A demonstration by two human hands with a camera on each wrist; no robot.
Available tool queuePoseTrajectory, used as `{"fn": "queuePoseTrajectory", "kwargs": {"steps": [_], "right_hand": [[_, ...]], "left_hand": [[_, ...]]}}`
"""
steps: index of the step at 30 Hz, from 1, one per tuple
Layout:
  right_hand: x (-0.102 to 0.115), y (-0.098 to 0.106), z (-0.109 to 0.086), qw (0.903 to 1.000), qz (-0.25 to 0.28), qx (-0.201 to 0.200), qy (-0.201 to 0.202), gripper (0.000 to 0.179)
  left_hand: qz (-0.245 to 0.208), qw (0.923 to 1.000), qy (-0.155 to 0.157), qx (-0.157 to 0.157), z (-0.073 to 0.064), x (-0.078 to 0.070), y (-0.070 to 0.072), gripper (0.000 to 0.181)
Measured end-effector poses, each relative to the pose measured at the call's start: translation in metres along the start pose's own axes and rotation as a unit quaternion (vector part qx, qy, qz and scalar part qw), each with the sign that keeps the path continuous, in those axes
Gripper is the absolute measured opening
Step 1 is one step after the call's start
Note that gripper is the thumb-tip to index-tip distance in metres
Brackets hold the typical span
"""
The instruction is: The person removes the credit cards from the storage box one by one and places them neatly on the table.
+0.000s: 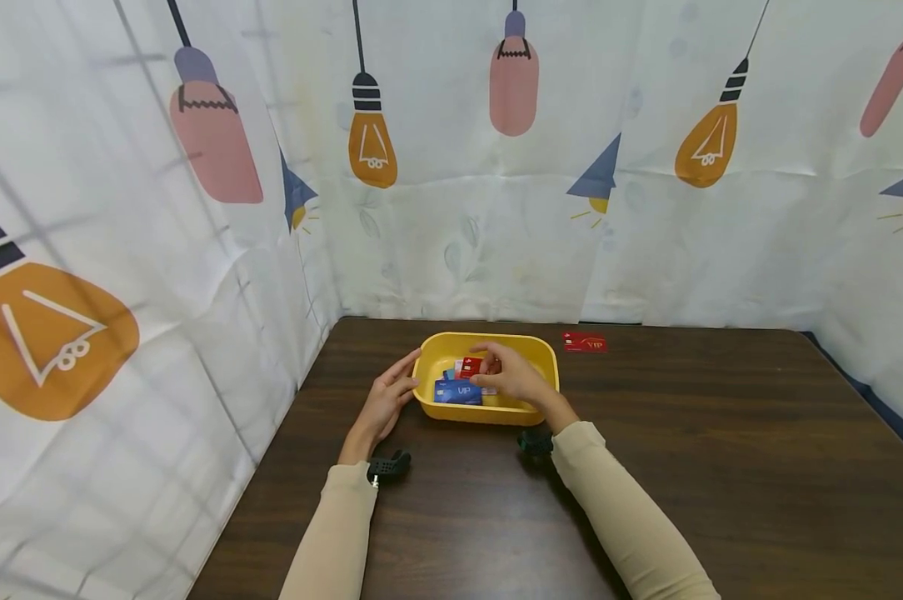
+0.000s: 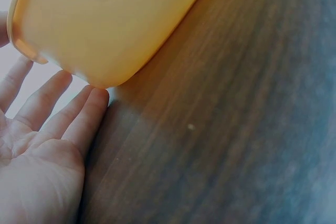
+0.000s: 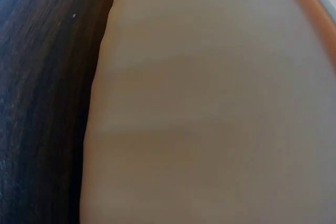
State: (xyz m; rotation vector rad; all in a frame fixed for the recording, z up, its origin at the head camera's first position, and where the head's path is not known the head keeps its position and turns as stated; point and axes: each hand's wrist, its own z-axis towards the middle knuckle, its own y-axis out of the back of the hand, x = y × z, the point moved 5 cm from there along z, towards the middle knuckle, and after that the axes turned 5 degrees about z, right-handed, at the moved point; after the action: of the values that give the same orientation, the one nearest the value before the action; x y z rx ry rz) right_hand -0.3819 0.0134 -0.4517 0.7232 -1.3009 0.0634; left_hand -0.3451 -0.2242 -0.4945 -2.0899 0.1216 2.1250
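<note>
A yellow plastic basket [image 1: 489,412] stands on the table with several cards inside. My left hand [image 1: 386,404] touches its left side, fingers extended against the outer wall; in the left wrist view the fingertips [image 2: 97,95] meet the basket low down. My right hand [image 1: 515,377] reaches in over the right rim, thumb and fingers pinching a red card [image 1: 470,367]. In front of that lies a blue card [image 1: 457,392] marked VIP. The right wrist view shows mainly the basket's outer wall [image 3: 210,103], the right hand being out of sight there.
A red VIP card [image 1: 585,342] lies on the dark wooden table [image 1: 684,433], right of the basket near the back edge. A white curtain [image 1: 436,233] printed with lamps hangs behind the table and along its left side.
</note>
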Motion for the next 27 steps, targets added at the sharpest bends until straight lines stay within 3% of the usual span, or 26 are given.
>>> {"fn": "queuePoseTrajectory", "kwargs": {"steps": [5,12,19,27], "right_hand": [[-0.004,-0.005,0.0,0.9991,-0.022,0.031,-0.022,0.066],[-0.009,-0.008,-0.001,0.9966,-0.036,0.043,-0.06,0.069],[-0.009,-0.011,-0.001,0.9903,-0.114,0.047,-0.064,0.068],[-0.011,-0.013,0.001,0.9826,-0.165,0.05,-0.069,0.061]], "left_hand": [[-0.001,1.0,0.004,-0.004,-0.001,0.001,0.0,0.055],[0.002,1.0,-0.006,-0.002,-0.001,-0.001,-0.001,0.056],[0.001,1.0,0.001,-0.004,-0.001,-0.001,-0.001,0.055],[0.0,1.0,0.0,-0.005,-0.001,0.0,-0.001,0.056]]}}
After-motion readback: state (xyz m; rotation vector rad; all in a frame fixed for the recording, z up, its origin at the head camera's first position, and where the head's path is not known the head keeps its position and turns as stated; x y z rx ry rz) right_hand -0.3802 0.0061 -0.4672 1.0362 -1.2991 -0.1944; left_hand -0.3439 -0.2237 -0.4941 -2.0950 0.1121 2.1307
